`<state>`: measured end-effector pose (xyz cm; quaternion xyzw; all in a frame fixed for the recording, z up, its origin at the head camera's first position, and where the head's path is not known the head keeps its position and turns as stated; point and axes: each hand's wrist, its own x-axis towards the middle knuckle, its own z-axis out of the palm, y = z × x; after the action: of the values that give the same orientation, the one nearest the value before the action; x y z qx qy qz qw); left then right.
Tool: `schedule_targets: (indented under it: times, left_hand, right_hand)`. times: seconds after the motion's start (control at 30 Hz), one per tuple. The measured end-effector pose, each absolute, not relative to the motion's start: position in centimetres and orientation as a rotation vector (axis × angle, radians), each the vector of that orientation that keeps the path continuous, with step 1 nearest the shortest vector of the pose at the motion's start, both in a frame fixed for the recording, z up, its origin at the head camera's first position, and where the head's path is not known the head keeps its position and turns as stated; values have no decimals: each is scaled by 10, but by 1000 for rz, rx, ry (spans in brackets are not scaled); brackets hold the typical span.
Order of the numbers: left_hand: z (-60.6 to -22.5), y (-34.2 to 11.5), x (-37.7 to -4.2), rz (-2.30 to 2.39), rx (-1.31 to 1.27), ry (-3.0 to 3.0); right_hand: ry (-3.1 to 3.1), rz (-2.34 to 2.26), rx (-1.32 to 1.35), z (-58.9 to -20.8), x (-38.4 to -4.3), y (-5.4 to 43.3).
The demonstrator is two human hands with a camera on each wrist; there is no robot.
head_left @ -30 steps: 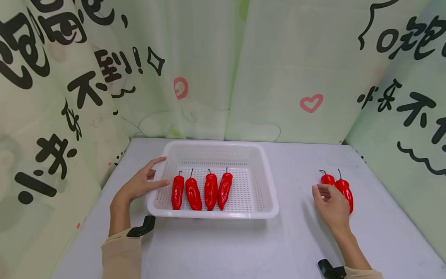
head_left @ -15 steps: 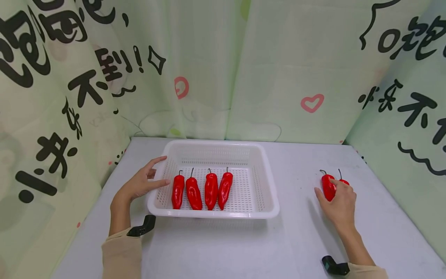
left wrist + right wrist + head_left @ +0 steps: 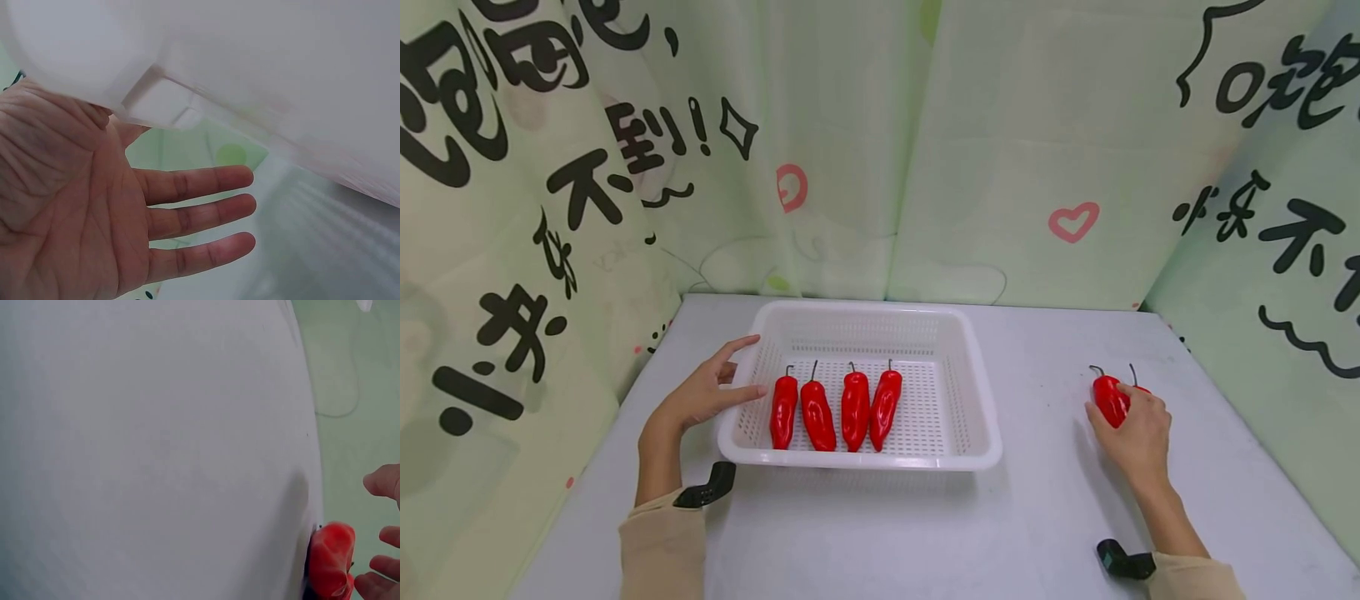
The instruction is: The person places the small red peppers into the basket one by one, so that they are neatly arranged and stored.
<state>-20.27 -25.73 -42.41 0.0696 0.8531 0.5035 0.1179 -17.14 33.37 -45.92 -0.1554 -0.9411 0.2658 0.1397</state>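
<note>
left hand [image 3: 700,396]: fingers spread, touching white perforated basket [image 3: 865,458], centre; 4 red peppers [image 3: 854,412] inside | right hand [image 3: 1139,437]: digits apart, at 2 others [image 3: 1107,400], right | curtain [image 3: 1000,125], upper left: "不" [image 3: 577,196]

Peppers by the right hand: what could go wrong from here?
The two peppers lie close together, so the right hand might knock one while taking the other.
Their skins look glossy, so a light grip could slip.
The left hand touches the tray at one end only; a push there might shift it and roll the four peppers inside.
</note>
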Motion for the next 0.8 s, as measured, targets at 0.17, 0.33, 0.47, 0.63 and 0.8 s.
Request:
schedule_targets:
  times: [0.17,0.33,0.47,0.63,0.8]
  left_hand:
    - [-425,-258,-203,1476,205,2492]
    - [-424,-257,-203,1478,211,2491]
    - [-424,-257,-203,1479,209,2492]
    - [-425,-258,-204,1472,206,2498]
    - [-425,-257,-204,1470,202,2499]
  right_hand:
    - [-2736,760,-449,-460,-175,336]
    - [-2750,758,-446,-461,-177,338]
    - [-2753,743,-422,-462,-178,339]
    - [-2758,730,-388,-465,-181,340]
    - [-2784,711,-371,-466,-182,340]
